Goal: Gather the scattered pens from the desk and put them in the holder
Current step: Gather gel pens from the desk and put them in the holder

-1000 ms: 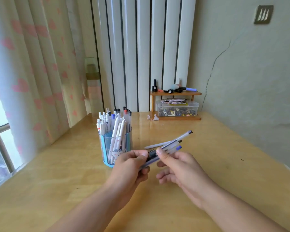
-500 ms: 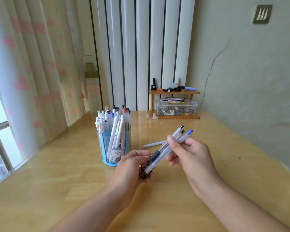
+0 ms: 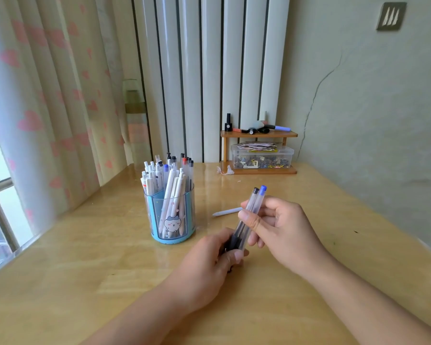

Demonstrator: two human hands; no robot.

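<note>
A small bundle of clear pens (image 3: 249,213) with dark and blue caps stands almost upright between both hands. My left hand (image 3: 210,263) grips the bundle's lower end. My right hand (image 3: 279,229) pinches its upper part with thumb and fingers. The round blue pen holder (image 3: 171,215), with a cartoon figure on its front, stands left of my hands and is packed with several white and clear pens. One white pen (image 3: 226,211) lies flat on the wooden desk (image 3: 85,270), just behind my right hand.
A small wooden shelf (image 3: 258,134) stands at the back against the wall, carrying small bottles and markers, with a clear plastic box (image 3: 261,156) of small items under it. Curtains with pink hearts (image 3: 47,95) hang along the left edge, by a window.
The pen bundle has been tilted from nearly level to almost upright. My right hand has slid up toward the capped ends while my left hand keeps the bottom end.
</note>
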